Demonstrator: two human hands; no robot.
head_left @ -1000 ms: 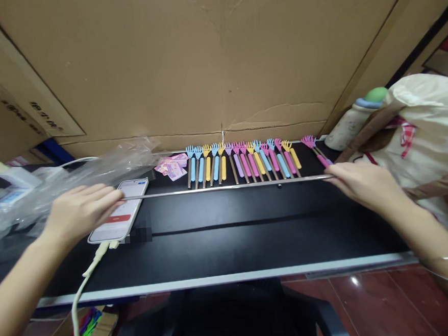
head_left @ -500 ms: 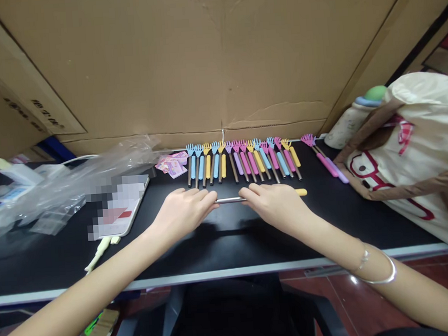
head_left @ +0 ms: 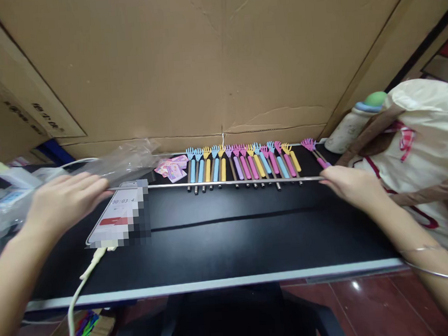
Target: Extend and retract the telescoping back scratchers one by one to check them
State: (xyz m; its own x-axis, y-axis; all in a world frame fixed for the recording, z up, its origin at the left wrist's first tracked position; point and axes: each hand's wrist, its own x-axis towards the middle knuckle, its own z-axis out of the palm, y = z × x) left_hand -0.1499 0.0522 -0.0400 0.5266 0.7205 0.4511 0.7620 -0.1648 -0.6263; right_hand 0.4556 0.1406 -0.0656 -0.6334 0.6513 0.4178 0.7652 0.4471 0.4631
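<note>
A telescopic back scratcher (head_left: 209, 183) is stretched out level above the black table, only its thin metal rod showing. My left hand (head_left: 67, 202) is closed around one end at the left, over the phone's far edge. Around the other end, at the right beside the cloth bag, my right hand (head_left: 354, 189) is closed. Both ends of the scratcher are hidden in the fists. Behind the rod lies a row of several short back scratchers (head_left: 252, 167) with blue, yellow, pink and purple claws and handles. Apart from the row, a pink-clawed scratcher (head_left: 309, 144) lies near my right hand.
A phone (head_left: 117, 211) with a cable (head_left: 92, 264) lies at the left, near clear plastic bags (head_left: 119, 160). Small pink cards (head_left: 172, 169) lie left of the row. At the right stand a bottle (head_left: 349, 128) and a cream cloth bag (head_left: 420, 123). Cardboard (head_left: 216, 61) rises behind.
My hands have moved far apart, left and right, and the back scratcher's rod has been drawn out from short to long. The yellow handle end seen beyond my right hand is now hidden.
</note>
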